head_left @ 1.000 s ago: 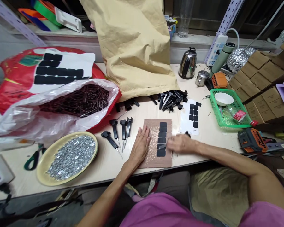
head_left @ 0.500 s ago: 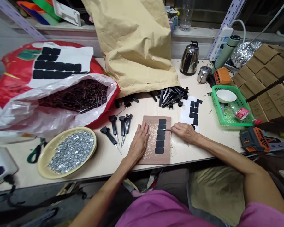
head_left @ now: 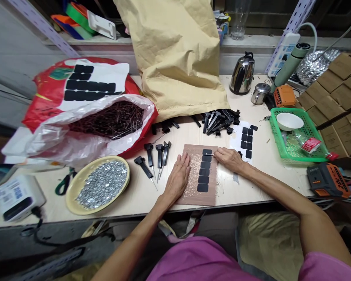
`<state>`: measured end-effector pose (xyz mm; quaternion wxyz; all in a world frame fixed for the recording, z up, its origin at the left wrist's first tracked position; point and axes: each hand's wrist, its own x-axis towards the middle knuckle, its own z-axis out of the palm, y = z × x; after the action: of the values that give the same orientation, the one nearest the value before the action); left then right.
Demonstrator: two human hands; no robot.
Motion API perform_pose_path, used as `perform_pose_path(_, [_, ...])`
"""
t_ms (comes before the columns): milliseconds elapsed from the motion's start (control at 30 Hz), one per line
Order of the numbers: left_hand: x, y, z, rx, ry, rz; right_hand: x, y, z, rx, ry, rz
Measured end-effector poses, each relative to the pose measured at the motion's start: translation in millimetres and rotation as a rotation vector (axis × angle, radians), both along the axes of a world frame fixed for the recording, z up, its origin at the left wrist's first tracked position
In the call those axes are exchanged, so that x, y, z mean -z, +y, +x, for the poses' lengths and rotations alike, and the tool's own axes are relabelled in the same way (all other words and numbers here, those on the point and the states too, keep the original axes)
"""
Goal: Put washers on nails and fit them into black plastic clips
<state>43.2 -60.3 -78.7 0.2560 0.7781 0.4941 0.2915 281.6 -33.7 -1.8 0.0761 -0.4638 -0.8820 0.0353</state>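
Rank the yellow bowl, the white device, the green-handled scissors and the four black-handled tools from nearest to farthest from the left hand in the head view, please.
1. Black-handled tools: just left of the left hand.
2. Yellow bowl: further left, holding small metal pieces.
3. Green-handled scissors: beyond the bowl, by its left rim.
4. White device: farthest left.

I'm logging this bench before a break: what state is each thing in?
Left hand: open, palm down across board's edge
Right hand: grip closed on thin rod
Board: lying flat
Pads: in one column on board
Sack: open, dark sticks inside
Yellow bowl: heaped with metal pieces
Kettle: upright, lid shut
Bottle: on its side, capped
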Motion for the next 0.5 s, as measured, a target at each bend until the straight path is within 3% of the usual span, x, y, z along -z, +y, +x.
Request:
perform_pose_path(67, [-5.8,2.2,-6.5,-0.076,-0.005,0.041,-18.6,-25.2,-14.7,0.070,0.240,-0.175])
perform_pose_path(133, [-13.6,6.9,-19.0,-0.251,0.041,0.098,-37.6,-65.4,-34.2,0.159,0.553,-0.516])
perform_pose_path(167, [-17.4,9.9,-26.4,-0.355,0.095,0.121,-43.9,-88.1,-44.7,0.221,0.688,-0.796])
perform_pose_path(233, [-23.2,15.8,-40.2,-0.508,0.249,0.135,-43.9,-130.6,-65.5,0.368,0.830,-1.531])
perform_pose_path(267, [-24.9,18.4,-45.2,-0.538,0.326,0.133,-36.0,-147.1,-75.6,0.513,0.891,-1.790])
perform_pose_path(300, [-25.7,20.6,-48.5,-0.542,0.389,0.131,-23.2,-159.0,-85.3,0.663,0.951,-1.956])
perform_pose_path(333, [-25.8,22.4,-50.0,-0.530,0.437,0.130,-6.5,-165.8,-94.6,0.785,1.001,-2.060])
perform_pose_path(400, [-25.3,25.0,-48.9,-0.496,0.495,0.128,32.7,-165.2,-110.7,1.008,1.172,-2.125])
perform_pose_path(500, [-26.2,28.8,-44.5,-0.452,0.533,0.101,79.7,-146.0,-126.7,1.182,1.455,-1.975])
